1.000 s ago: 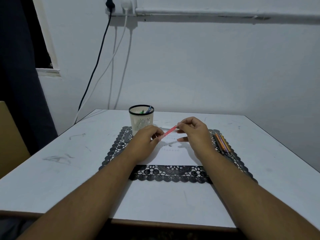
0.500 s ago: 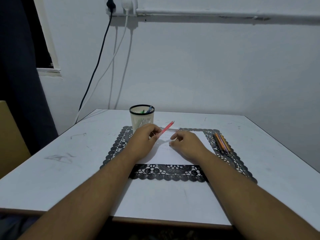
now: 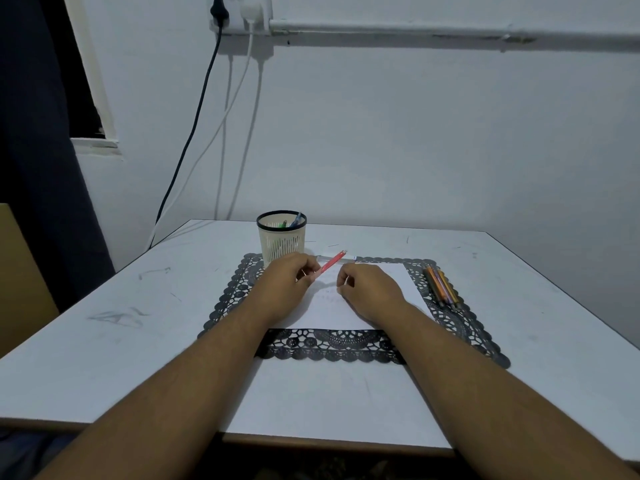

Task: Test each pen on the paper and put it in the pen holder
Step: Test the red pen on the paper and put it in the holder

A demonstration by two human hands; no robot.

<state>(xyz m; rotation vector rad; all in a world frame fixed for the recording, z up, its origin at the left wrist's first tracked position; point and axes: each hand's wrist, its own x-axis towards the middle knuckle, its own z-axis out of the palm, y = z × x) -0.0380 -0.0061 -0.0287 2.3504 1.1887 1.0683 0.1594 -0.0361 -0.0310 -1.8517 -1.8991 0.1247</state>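
A person's two bare forearms reach forward across a white counter (image 3: 104, 341) set against a pale wall. A black lace mat (image 3: 228, 296) lies in the middle of the counter, and a white sheet of paper (image 3: 398, 282) lies on the mat.

The left hand (image 3: 284, 282) rests on the left part of the paper with its fingers curled round a red pen (image 3: 330, 262). The pen slants up and to the right out of the fingers, its far end raised above the paper's far edge. Its writing tip is hidden by the hand.

The right hand (image 3: 370, 289) rests on the paper just beside the left hand, fingers curled, pinching something small and pale at the fingertips; it is too small to identify. Faint marks show on the paper between the two hands.

A cream mesh pen holder (image 3: 282, 242) with a black rim stands at the far left corner of the mat, just beyond the left hand, with a green pen and a blue pen inside. A clear pen (image 3: 346, 258) lies along the mat's far edge. A bunch of coloured pens (image 3: 441, 284) lies on the right edge of the mat, apart from the right hand.
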